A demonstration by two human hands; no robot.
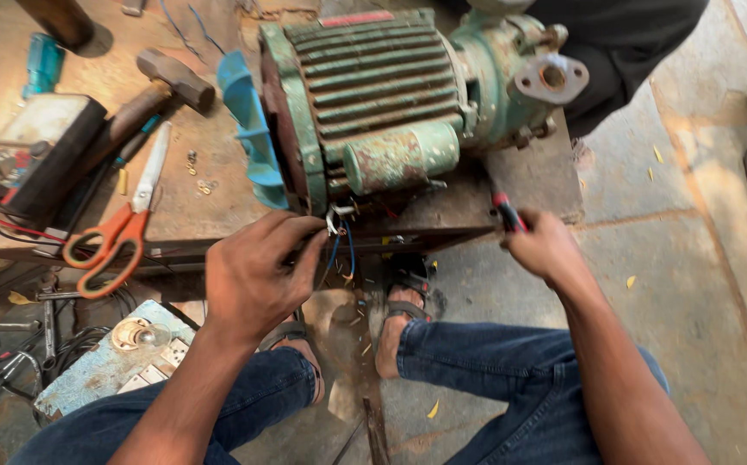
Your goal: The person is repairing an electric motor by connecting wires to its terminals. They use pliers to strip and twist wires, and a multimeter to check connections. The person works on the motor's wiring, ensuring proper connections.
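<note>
At nine o'clock on the counter (pixel 218 211) lie orange-handled scissors (pixel 119 228), blades aimed up toward one o'clock, with a hammer (pixel 162 86) above them, its handle slanting down to seven o'clock. The green finned motor (pixel 365 103) sits at twelve o'clock, lying on its side with its long axis running left to right: the blue fan (pixel 248 129) faces nine o'clock and the flanged pump end points to three o'clock. Beneath it, blue wires (pixel 339 250) hang at the counter's edge. The left hand (pixel 257 271) reaches up from seven o'clock, forearm slanting, fingers curled and pinching at those wires. The right hand (pixel 545 250) comes in from five o'clock, closed in a fist around a red-and-black tool handle (pixel 508 211) that points up toward eleven o'clock, just beside the motor's base
</note>
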